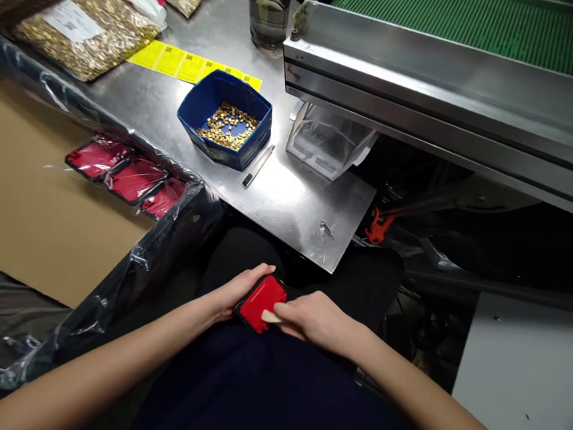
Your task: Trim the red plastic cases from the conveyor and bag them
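Above my lap, my left hand (243, 288) grips a small rectangular plastic part (262, 300) with a red face and a black edge. Its thumb lies along the far side; the other fingers are mostly hidden beneath. My right hand (315, 316) is closed on a flat beige stick-like tool (270, 317). The tool's tip rests at the near right edge of the red face. On the metal table, a blue bin (226, 120) contains many small brass-coloured pieces. A slim cutter knife (259, 166) lies beside that bin.
Left is a plastic-lined box with cardboard (29, 197) and bagged red-black parts (135, 178). Bags of brass pieces (85, 35), yellow labels (172, 59) and a glass (270, 15) stand behind. A green conveyor (474, 18) with a metal rail and a clear bin (327, 138) occupy the right.
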Available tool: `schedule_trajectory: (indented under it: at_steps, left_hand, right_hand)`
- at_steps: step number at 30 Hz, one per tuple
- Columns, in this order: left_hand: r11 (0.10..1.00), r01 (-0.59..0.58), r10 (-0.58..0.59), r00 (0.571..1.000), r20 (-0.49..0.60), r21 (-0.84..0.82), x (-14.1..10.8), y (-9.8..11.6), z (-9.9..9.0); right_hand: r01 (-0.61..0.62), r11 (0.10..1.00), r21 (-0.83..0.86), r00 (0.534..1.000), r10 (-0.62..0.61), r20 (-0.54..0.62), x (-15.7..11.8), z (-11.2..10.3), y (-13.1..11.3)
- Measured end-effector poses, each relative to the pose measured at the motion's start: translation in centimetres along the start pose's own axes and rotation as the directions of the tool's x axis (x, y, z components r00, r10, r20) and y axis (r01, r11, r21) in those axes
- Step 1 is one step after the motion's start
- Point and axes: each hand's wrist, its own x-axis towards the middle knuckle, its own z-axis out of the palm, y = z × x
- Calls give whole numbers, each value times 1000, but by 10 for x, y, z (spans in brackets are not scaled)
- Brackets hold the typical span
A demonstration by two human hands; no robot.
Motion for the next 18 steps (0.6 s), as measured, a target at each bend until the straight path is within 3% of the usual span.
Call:
schedule_trajectory:
  at_steps: [3, 7, 11, 18]
  left_hand:
    - [1000, -6, 6, 1000, -5, 18, 2, 0, 0]
    - [999, -13, 13, 1000, -4, 31, 3, 0, 1]
    - [999, -26, 26, 1000, -11, 36, 3, 0, 2]
    - [999, -40, 39, 999, 13, 3, 4, -4, -1]
  right_hand:
    - [50, 997, -52, 999, -51, -13, 4, 2, -2]
    - [13, 996, -89, 1000, -14, -16, 7, 3, -2]
    - [73, 981, -180, 997, -74, -1, 10, 4, -3]
    - [76, 975, -210, 997, -73, 20, 17, 4, -11]
